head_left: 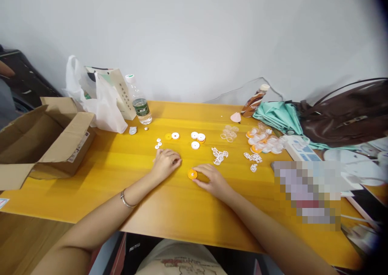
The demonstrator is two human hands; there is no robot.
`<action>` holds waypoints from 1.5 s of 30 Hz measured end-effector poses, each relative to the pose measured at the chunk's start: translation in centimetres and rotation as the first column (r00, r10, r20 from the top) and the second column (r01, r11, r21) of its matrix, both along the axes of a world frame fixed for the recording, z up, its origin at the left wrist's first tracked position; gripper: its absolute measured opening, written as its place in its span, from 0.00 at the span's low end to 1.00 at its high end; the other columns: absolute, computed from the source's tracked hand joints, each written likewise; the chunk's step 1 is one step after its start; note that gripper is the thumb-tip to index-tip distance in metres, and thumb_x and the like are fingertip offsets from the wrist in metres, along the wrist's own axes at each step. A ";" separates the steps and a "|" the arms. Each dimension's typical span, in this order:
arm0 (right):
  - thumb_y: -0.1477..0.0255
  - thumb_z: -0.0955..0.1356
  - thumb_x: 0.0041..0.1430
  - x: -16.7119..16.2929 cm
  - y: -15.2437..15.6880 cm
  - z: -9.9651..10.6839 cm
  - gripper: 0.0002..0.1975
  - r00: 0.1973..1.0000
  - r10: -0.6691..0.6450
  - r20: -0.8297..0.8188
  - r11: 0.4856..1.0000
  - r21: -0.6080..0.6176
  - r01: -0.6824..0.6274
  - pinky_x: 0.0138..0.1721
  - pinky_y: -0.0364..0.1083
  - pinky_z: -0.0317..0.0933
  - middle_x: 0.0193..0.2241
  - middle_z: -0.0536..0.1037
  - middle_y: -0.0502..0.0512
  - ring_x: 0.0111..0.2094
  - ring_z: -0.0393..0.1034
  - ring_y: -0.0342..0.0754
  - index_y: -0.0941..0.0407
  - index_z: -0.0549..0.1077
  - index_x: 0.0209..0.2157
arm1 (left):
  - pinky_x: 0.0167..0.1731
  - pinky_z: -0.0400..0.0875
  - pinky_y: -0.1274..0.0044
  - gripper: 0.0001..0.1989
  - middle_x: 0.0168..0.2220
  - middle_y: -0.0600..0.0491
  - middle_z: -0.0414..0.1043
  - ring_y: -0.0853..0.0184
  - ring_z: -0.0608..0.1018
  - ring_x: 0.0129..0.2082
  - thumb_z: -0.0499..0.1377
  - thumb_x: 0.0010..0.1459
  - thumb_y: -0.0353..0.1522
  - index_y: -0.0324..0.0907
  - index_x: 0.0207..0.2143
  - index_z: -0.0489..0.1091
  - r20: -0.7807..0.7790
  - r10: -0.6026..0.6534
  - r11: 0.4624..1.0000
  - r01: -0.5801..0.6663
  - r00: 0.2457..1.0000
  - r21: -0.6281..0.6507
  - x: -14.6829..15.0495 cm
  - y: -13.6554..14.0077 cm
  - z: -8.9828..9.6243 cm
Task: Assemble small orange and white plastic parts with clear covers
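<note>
My right hand point(216, 181) holds a round orange disc point(192, 174) by its edge between thumb and fingers; a small pale hub shows at its middle. My left hand point(165, 165) rests on the table with its fingers curled in, and whatever they may hold is hidden. Just beyond it lie several small white round pieces point(159, 141). Farther back are white discs point(195, 145), some over orange ones, and a white disc point(175, 136) beside a yellow one point(168, 136). Right of these lie white lattice pieces point(218, 157) and clear round caps point(229, 134).
An open cardboard box point(60, 145), a white plastic bag point(106, 105) and a water bottle point(141, 105) stand at left. To the right are a pile of orange and clear parts point(262, 139), a brown drink bottle point(254, 102), teal fabric point(277, 115) and a dark bag point(342, 113).
</note>
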State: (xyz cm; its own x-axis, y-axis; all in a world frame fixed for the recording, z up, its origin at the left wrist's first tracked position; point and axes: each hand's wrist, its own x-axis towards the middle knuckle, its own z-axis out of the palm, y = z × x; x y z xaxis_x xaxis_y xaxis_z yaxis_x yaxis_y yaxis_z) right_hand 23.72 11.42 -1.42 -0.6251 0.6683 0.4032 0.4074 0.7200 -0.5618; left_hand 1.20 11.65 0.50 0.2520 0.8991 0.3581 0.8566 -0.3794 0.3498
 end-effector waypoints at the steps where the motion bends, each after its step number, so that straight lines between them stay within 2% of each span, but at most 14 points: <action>1: 0.72 0.67 0.54 0.0 0.0 0.1 0.13 1.000 0.000 -0.003 1.000 0.000 0.000 0.42 0.50 0.63 0.38 0.76 0.56 0.40 0.69 0.50 0.54 0.68 0.43 | 0.40 0.53 0.70 0.09 0.33 0.54 0.77 0.67 0.74 0.35 0.54 0.57 0.32 0.43 0.28 0.73 -0.018 -0.021 0.998 0.022 1.000 0.051 0.0 0.0 0.0; 4: 0.72 0.67 0.54 -0.1 -0.1 0.4 0.12 1.000 0.007 -0.006 1.000 0.002 -0.007 0.41 0.50 0.63 0.37 0.76 0.56 0.39 0.69 0.49 0.54 0.68 0.42 | 0.40 0.53 0.70 0.08 0.34 0.54 0.77 0.68 0.74 0.36 0.53 0.59 0.32 0.43 0.32 0.72 -0.063 -0.160 0.964 0.169 0.985 0.203 0.2 -0.5 0.1; 8: 0.72 0.67 0.54 -0.1 0.0 0.3 0.13 1.000 0.016 -0.002 1.000 -0.001 -0.016 0.42 0.51 0.63 0.38 0.76 0.57 0.40 0.69 0.50 0.54 0.68 0.43 | 0.37 0.53 0.72 0.06 0.37 0.53 0.76 0.69 0.73 0.40 0.53 0.60 0.30 0.41 0.37 0.69 -0.167 -0.379 0.843 0.414 0.910 0.343 1.0 -1.5 0.1; 10: 0.71 0.67 0.54 -0.1 0.0 0.1 0.14 1.000 0.012 0.000 1.000 0.002 -0.012 0.42 0.51 0.63 0.38 0.76 0.57 0.40 0.69 0.50 0.54 0.68 0.44 | 0.36 0.52 0.72 0.05 0.37 0.53 0.76 0.69 0.73 0.41 0.52 0.60 0.29 0.40 0.37 0.68 -0.233 -0.424 0.807 0.482 0.875 0.341 1.3 -2.0 0.0; 13: 0.71 0.67 0.54 0.0 0.0 0.0 0.16 1.000 0.005 0.004 1.000 0.004 -0.005 0.42 0.51 0.64 0.39 0.76 0.57 0.41 0.70 0.51 0.54 0.67 0.46 | 0.34 0.51 0.72 0.07 0.38 0.52 0.75 0.68 0.73 0.42 0.50 0.62 0.27 0.39 0.36 0.68 -0.298 -0.451 0.806 0.527 0.841 0.268 1.4 -2.2 0.0; 18: 0.70 0.67 0.55 0.0 -0.1 0.1 0.16 1.000 -0.003 0.004 1.000 0.003 0.003 0.43 0.51 0.64 0.38 0.77 0.57 0.41 0.70 0.50 0.53 0.66 0.46 | 0.36 0.51 0.71 0.11 0.42 0.51 0.74 0.67 0.71 0.45 0.47 0.64 0.27 0.41 0.38 0.68 -0.276 -0.478 0.844 0.523 0.834 0.119 1.1 -2.4 0.1; 25: 0.70 0.67 0.54 -0.1 -0.2 0.4 0.14 1.000 0.009 0.017 1.000 -0.020 -0.009 0.43 0.51 0.63 0.39 0.77 0.57 0.41 0.70 0.50 0.53 0.68 0.44 | 0.39 0.52 0.72 0.10 0.37 0.53 0.75 0.69 0.72 0.40 0.50 0.62 0.34 0.43 0.36 0.70 -0.081 -0.431 0.899 0.435 0.899 0.051 1.3 -2.1 0.2; 28: 0.70 0.68 0.54 -0.2 -0.3 0.5 0.14 1.000 0.011 0.024 0.999 -0.035 -0.010 0.43 0.51 0.62 0.38 0.77 0.56 0.41 0.70 0.50 0.54 0.67 0.44 | 0.39 0.53 0.73 0.11 0.36 0.53 0.74 0.69 0.71 0.40 0.50 0.62 0.35 0.44 0.34 0.71 -0.096 -0.447 0.892 0.451 0.889 0.026 1.2 -1.9 0.6; 35: 0.71 0.67 0.55 -0.2 -0.3 0.7 0.12 1.000 0.027 0.004 0.998 -0.050 -0.027 0.42 0.51 0.63 0.38 0.77 0.56 0.40 0.69 0.50 0.54 0.67 0.43 | 0.42 0.54 0.70 0.12 0.39 0.50 0.72 0.65 0.69 0.43 0.49 0.62 0.36 0.43 0.36 0.71 -0.239 -0.515 0.851 0.525 0.823 -0.029 0.8 -2.2 1.3; 39: 0.71 0.67 0.55 -0.1 -0.3 0.6 0.12 1.000 0.018 0.016 0.999 -0.051 -0.017 0.41 0.51 0.63 0.37 0.76 0.57 0.39 0.69 0.50 0.54 0.67 0.43 | 0.44 0.56 0.71 0.13 0.41 0.48 0.72 0.65 0.70 0.43 0.51 0.60 0.38 0.43 0.41 0.70 -0.135 -0.516 0.857 0.510 0.846 -0.075 0.7 -2.3 1.6; 42: 0.70 0.67 0.55 0.0 -0.2 0.5 0.13 1.000 0.008 0.022 0.999 -0.047 -0.007 0.41 0.51 0.63 0.37 0.75 0.57 0.39 0.69 0.50 0.54 0.68 0.43 | 0.43 0.59 0.72 0.14 0.42 0.48 0.72 0.66 0.71 0.42 0.51 0.60 0.38 0.43 0.46 0.68 0.016 -0.433 0.898 0.433 0.901 -0.079 0.1 -2.0 1.9; 45: 0.69 0.68 0.54 0.0 -0.1 0.4 0.13 1.000 0.004 0.025 0.999 -0.051 -0.003 0.41 0.51 0.64 0.36 0.75 0.57 0.38 0.69 0.50 0.53 0.68 0.42 | 0.44 0.61 0.72 0.13 0.40 0.49 0.72 0.66 0.72 0.40 0.50 0.61 0.35 0.43 0.45 0.68 0.146 -0.271 0.956 0.284 0.951 -0.077 -1.2 -1.2 1.7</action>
State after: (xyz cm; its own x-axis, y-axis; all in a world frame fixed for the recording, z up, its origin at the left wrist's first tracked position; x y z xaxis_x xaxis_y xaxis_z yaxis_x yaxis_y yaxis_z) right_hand 23.74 11.28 -0.99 -0.6369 0.6852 0.3533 0.4192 0.6924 -0.5872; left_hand -0.04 10.42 2.21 0.4524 0.8320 0.3211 0.6656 -0.5546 0.4993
